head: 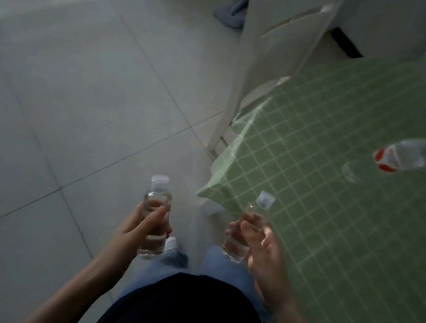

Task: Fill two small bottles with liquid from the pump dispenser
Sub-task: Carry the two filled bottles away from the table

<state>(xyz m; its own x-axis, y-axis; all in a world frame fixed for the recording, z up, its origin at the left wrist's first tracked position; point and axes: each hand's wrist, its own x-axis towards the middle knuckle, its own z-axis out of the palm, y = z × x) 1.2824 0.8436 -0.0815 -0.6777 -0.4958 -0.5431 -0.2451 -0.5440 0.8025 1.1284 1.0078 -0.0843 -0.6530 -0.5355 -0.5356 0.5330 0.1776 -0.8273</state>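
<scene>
Obs.: we stand at the near-left corner of the counter (pixel 347 236), which carries a green grid-pattern cloth.

Left hand (pixel 138 229): grip clamped around the left small bottle (pixel 155 216), held upright over the floor, left of the counter corner. Cap on. Body is clear; we cannot tell liquid from empty plastic.

Right hand (pixel 262 249): grip clamped on the right small bottle (pixel 247 230), tilted slightly, just at the counter's near-left edge. Cap on. Contents likewise unclear.

On the counter, well toward its far right side: a blurred clear container with a white top and red label (pixel 411 156). We take it for the pump dispenser, but blur prevents confirmation.

Progress, our judgement: both bottles in hand and capped, well apart from the dispenser. Either filling is complete or has not started; the view does not settle which.
</scene>
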